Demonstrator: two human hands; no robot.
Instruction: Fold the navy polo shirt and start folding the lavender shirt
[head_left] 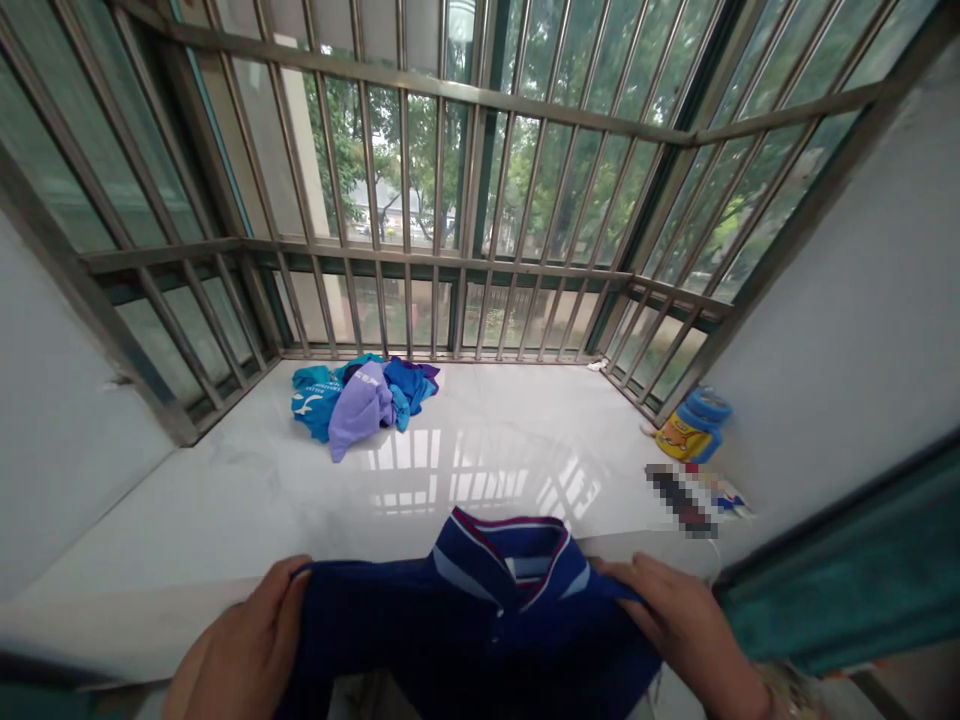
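Note:
A navy polo shirt [472,610] with a striped collar is stretched between my two hands at the front edge of the sill. My left hand [251,635] pinches one shoulder or sleeve of it. At the opposite shoulder my right hand [675,610] grips the cloth with thumb and fingers. The collar stands up, facing me, with a button below it. The shirt's lower part runs out of view at the bottom. Further back on the left lies a crumpled heap of teal, blue and purple clothes [360,405].
The white sill [510,430] reaches back to metal window bars [450,260]. At the right stand a blue and yellow jug [694,425], a blurred-out item [681,500] and a small packet [727,497]. A green curtain [855,570] hangs at the right edge.

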